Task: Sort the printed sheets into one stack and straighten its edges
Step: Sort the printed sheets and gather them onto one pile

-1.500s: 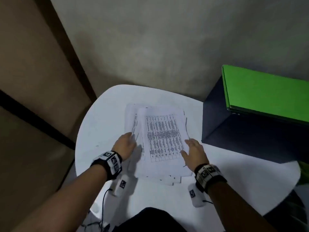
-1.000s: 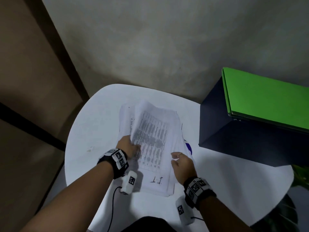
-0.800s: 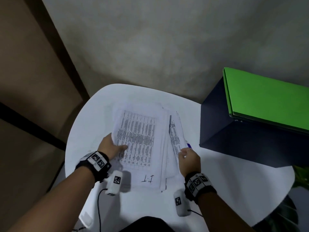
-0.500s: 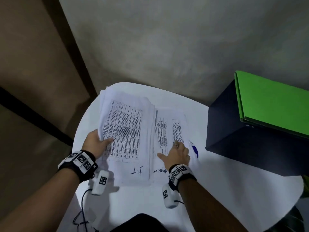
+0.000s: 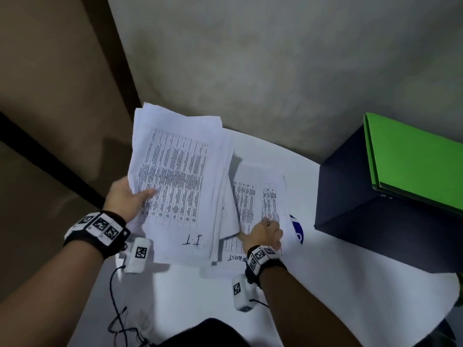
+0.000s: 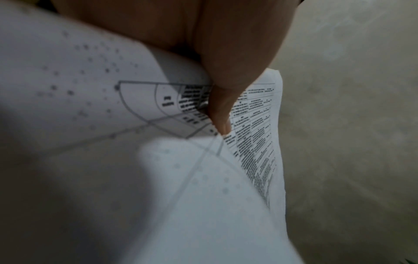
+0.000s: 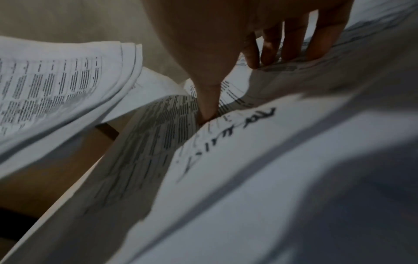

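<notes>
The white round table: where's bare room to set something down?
Widest patch: white round table, near right, between the right forearm and the dark blue box. A smaller one between the forearms. Crowded: the middle, with loose printed sheets under the right hand and a lifted bundle in the left hand.

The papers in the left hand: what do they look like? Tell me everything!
The bundle is a floppy sheaf of white paper printed with a dense grid of dark text, with "I.T" handwritten on its near margin. Its edges are fanned, not squared. The left hand grips its left edge, thumb on top, holding it tilted above the table, its right side overlapping the loose sheets lying there.
</notes>
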The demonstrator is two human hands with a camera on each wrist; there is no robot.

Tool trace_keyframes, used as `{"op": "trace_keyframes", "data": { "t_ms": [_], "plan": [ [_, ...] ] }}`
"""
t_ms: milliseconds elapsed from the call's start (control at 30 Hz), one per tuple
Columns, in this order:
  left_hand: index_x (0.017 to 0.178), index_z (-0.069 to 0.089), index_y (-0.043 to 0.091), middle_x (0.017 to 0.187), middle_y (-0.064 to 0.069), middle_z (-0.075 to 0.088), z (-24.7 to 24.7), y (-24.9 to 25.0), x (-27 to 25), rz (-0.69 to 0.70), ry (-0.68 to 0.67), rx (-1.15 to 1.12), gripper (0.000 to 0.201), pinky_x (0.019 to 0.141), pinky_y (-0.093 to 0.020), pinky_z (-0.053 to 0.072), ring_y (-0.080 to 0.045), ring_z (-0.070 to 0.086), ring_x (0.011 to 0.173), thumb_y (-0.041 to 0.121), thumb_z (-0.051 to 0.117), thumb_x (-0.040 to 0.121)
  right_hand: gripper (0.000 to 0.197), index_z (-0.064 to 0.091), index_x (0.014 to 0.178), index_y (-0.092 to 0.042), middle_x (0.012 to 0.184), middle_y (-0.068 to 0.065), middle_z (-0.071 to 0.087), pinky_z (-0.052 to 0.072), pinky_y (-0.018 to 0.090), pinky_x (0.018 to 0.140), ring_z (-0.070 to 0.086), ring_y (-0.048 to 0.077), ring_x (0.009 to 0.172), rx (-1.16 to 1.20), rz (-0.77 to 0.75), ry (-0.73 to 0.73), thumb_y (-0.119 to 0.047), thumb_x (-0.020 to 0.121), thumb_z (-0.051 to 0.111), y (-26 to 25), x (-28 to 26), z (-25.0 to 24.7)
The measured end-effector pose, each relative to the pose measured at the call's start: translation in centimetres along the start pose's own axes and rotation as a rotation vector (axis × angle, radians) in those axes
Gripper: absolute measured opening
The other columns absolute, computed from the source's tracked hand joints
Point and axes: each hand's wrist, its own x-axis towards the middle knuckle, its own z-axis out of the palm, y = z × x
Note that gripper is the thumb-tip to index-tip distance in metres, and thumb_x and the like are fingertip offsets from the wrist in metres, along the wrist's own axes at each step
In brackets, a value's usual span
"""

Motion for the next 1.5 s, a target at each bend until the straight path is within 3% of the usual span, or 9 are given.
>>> {"op": "trace_keyframes", "data": {
  "t_ms": [133, 233, 333, 500, 700, 933, 1167, 1367, 1500],
  "plan": [
    [0.102, 0.067, 0.011, 0.09, 0.0, 0.072, -0.8, 0.3, 0.7, 0.021, 0.012, 0.004, 0.022, 0.081, -0.037, 0.053, -0.02, 0.068, 0.082, 0.016, 0.078, 0.084, 0.081, 0.042, 0.133, 0.0, 0.134, 0.019, 0.048, 0.05, 0.043, 0.095, 0.056, 0.038, 0.118, 0.174, 0.048, -0.085, -0.035, 0.075, 0.085, -0.8, 0.6, -0.6],
    [0.101, 0.067, 0.013, 0.092, 0.001, 0.072, -1.1, 0.6, 0.7, 0.027, -0.003, -0.012, 0.021, 0.081, -0.036, 0.052, -0.017, 0.068, 0.083, 0.017, 0.078, 0.084, 0.057, 0.043, 0.135, -0.005, 0.124, 0.02, 0.063, 0.055, 0.04, 0.087, 0.065, 0.037, 0.108, 0.272, 0.084, -0.067, -0.012, 0.087, 0.073, 0.8, 1.7, -2.2],
    [0.099, 0.067, 0.017, 0.091, 0.003, 0.072, -0.9, 0.6, 0.5, 0.036, -0.033, -0.022, 0.018, 0.077, -0.033, 0.052, -0.014, 0.068, 0.083, 0.015, 0.078, 0.084, 0.053, 0.048, 0.137, -0.012, 0.129, 0.015, 0.061, 0.05, 0.048, 0.097, 0.057, 0.035, 0.119, 0.138, 0.136, 0.042, -0.023, 0.089, 0.068, 2.9, 2.6, -3.6],
    [0.106, 0.067, 0.014, 0.095, 0.004, 0.072, 0.3, 1.1, 0.2, 0.034, -0.078, -0.042, 0.022, 0.071, -0.026, 0.049, -0.012, 0.068, 0.087, 0.013, 0.076, 0.085, 0.099, 0.036, 0.147, -0.015, 0.153, 0.008, 0.031, 0.036, 0.056, 0.107, 0.031, 0.034, 0.14, -0.024, 0.071, -0.07, -0.059, 0.07, 0.08, 2.3, 2.5, -3.1],
    [0.101, 0.067, 0.018, 0.097, 0.002, 0.073, 0.2, 1.0, 0.2, 0.013, -0.077, -0.069, 0.019, 0.076, -0.03, 0.051, -0.015, 0.069, 0.089, 0.013, 0.076, 0.085, 0.099, 0.035, 0.147, -0.014, 0.148, 0.008, 0.039, 0.034, 0.054, 0.107, 0.033, 0.033, 0.138, -0.092, -0.016, -0.049, -0.05, 0.069, 0.084, 1.9, 2.7, -2.7],
    [0.11, 0.067, 0.011, 0.101, -0.002, 0.073, -0.7, 0.2, 0.1, -0.019, -0.057, -0.078, 0.026, 0.084, -0.037, 0.052, -0.019, 0.069, 0.091, 0.012, 0.076, 0.085, 0.12, 0.01, 0.155, -0.013, 0.148, 0.018, 0.043, 0.047, 0.047, 0.105, 0.05, 0.036, 0.131, 0.288, 0.104, -0.06, -0.02, 0.067, 0.091, 1.1, 2.5, -2.4],
    [0.109, 0.067, 0.014, 0.099, 0.003, 0.073, -1.7, -0.7, -0.3, -0.064, -0.046, -0.093, 0.025, 0.08, -0.033, 0.052, -0.017, 0.069, 0.092, 0.014, 0.076, 0.085, 0.043, 0.052, 0.117, -0.005, 0.118, 0.019, 0.066, 0.054, 0.031, 0.074, 0.065, 0.031, 0.092, 0.332, 0.15, -0.082, -0.01, 0.081, 0.075, 1.1, 2.0, -2.9],
    [0.111, 0.066, 0.013, 0.099, 0.003, 0.072, -2.2, -1.4, -0.7, -0.102, -0.057, -0.044, 0.029, 0.09, -0.042, 0.052, -0.018, 0.069, 0.093, 0.017, 0.077, 0.085, 0.067, 0.048, 0.138, -0.011, 0.144, 0.01, 0.043, 0.05, 0.052, 0.097, 0.042, 0.038, 0.131, 0.031, 0.09, -0.036, -0.035, 0.082, 0.076, 2.3, 1.6, -3.0],
    [0.112, 0.065, 0.013, 0.098, 0.003, 0.072, -2.0, -1.0, -1.1, -0.092, -0.054, -0.029, 0.03, 0.082, -0.036, 0.049, -0.017, 0.068, 0.091, 0.018, 0.077, 0.085, 0.066, 0.048, 0.137, -0.013, 0.142, 0.01, 0.042, 0.048, 0.05, 0.1, 0.041, 0.035, 0.132, -0.042, 0.023, -0.01, -0.035, 0.082, 0.077, 2.1, 1.2, -2.5]
  ]
}}
